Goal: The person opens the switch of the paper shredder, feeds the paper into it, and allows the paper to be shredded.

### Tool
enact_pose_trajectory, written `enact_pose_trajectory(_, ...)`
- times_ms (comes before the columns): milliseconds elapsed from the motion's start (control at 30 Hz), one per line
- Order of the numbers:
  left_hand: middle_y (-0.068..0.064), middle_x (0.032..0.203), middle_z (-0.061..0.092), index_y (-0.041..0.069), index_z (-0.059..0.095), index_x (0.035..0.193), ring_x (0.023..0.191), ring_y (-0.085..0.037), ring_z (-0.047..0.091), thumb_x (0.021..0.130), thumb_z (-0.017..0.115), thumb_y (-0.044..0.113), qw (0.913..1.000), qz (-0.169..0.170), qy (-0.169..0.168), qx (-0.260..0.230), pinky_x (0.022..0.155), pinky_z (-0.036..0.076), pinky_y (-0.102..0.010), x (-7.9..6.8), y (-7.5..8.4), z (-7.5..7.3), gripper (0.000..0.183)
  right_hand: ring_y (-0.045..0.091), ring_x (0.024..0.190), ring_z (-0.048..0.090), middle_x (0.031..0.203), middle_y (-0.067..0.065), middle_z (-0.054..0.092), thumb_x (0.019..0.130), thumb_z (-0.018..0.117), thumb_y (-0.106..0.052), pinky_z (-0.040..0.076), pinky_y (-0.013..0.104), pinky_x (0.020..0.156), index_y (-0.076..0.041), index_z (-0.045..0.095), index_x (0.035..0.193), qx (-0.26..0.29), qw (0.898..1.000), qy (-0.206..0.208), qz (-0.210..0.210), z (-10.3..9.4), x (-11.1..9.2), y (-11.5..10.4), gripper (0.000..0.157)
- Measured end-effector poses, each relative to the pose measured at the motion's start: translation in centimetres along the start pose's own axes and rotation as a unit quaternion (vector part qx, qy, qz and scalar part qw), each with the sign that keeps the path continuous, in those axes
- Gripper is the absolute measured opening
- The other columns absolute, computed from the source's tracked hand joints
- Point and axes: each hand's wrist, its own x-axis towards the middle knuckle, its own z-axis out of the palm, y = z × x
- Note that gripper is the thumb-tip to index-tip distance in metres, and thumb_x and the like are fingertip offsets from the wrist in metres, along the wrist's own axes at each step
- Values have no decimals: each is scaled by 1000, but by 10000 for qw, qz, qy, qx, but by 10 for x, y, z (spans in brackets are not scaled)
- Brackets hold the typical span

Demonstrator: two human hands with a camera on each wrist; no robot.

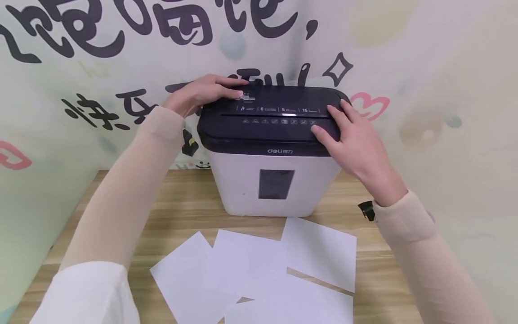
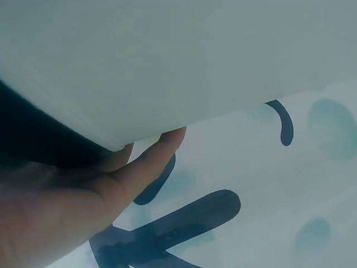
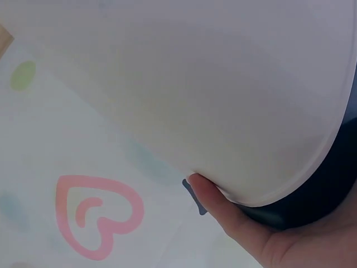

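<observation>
A paper shredder (image 1: 279, 184) with a white bin and a dark lid (image 1: 267, 130) stands upright at the back of the wooden table. My left hand (image 1: 206, 90) grips the lid's rear left corner, its thumb on top by the small switch (image 1: 246, 97). In the left wrist view, fingers (image 2: 148, 164) reach round to the white bin wall. At the lid's right end, my right hand (image 1: 356, 139) holds on with the thumb on top. A finger (image 3: 209, 198) bends over the lid's edge against the bin in the right wrist view.
Several white paper sheets (image 1: 251, 261) lie overlapping on the table (image 1: 178, 202) in front of the shredder. Close behind it rises a wall (image 1: 445, 54) with dark lettering and pink hearts. Another wall surface (image 1: 40, 202) borders the table's left side.
</observation>
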Motion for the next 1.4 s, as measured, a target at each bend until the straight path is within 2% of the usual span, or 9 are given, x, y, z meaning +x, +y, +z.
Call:
enact_pose_trajectory(133,12,163,20,47,52,140,143,-14,32,92,68,44,9997,135,161,-107,112,34,-34,1,0,3,51,45,145,26,163,15,19,97,43,-63,21,58,116,-11,35,155,-36,10000,39,82,-4,-2,0,78)
enact_pose_trajectory(233,11,163,21,46,54,139,148,-12,24,91,70,45,9992,233,293,-146,114,31,-32,1,-1,4,51,47,145,23,165,16,9,95,42,-68,22,59,115,-10,27,157,15,9993,22,386,-5,-3,-1,86)
enact_pose_trajectory(367,9,163,22,45,54,139,148,-10,20,90,71,44,9987,231,412,-213,116,28,-31,0,-6,4,52,47,146,17,165,18,1,90,42,-74,22,60,114,-11,21,159,193,9961,-69,858,-4,-3,-3,95)
enact_pose_trajectory(600,7,163,22,41,55,140,148,-9,19,90,72,43,9980,317,469,-282,118,22,-29,1,-11,3,53,45,142,28,159,22,26,90,45,-74,26,59,111,-19,23,159,417,9941,-138,994,-3,-2,1,91)
enact_pose_trajectory(800,9,162,25,43,56,138,149,-8,17,88,73,46,9979,256,568,-184,118,21,-29,2,-10,4,54,43,144,26,160,21,26,89,45,-74,25,59,113,-19,22,159,474,9934,-171,1031,-3,-3,1,92)
enact_pose_trajectory(967,10,159,32,42,58,137,148,-8,19,84,76,50,9965,406,733,-10,118,20,-28,1,-9,7,56,43,144,27,158,22,28,90,46,-73,25,58,113,-19,24,159,511,9933,-76,1030,-4,-5,1,90)
enact_pose_trajectory(1200,4,160,32,39,56,140,147,-8,25,86,73,53,9936,675,893,159,119,18,-30,-3,-12,8,58,46,140,30,156,23,30,90,46,-72,27,59,111,-18,28,158,536,9941,65,942,-5,-8,-1,89)
enact_pose_trajectory(1300,6,160,32,37,56,140,146,-7,25,86,74,50,9933,759,864,-83,118,19,-28,-3,-16,10,58,46,140,31,156,23,31,91,46,-71,27,60,110,-18,28,158,554,9941,81,932,-5,-8,0,87)
enact_pose_trajectory(1400,9,160,31,36,56,141,143,-6,29,87,75,45,9927,721,780,-569,115,26,-26,-4,-21,11,57,46,140,31,156,23,31,91,46,-70,27,60,110,-19,28,158,588,9942,71,902,-4,-7,3,86)
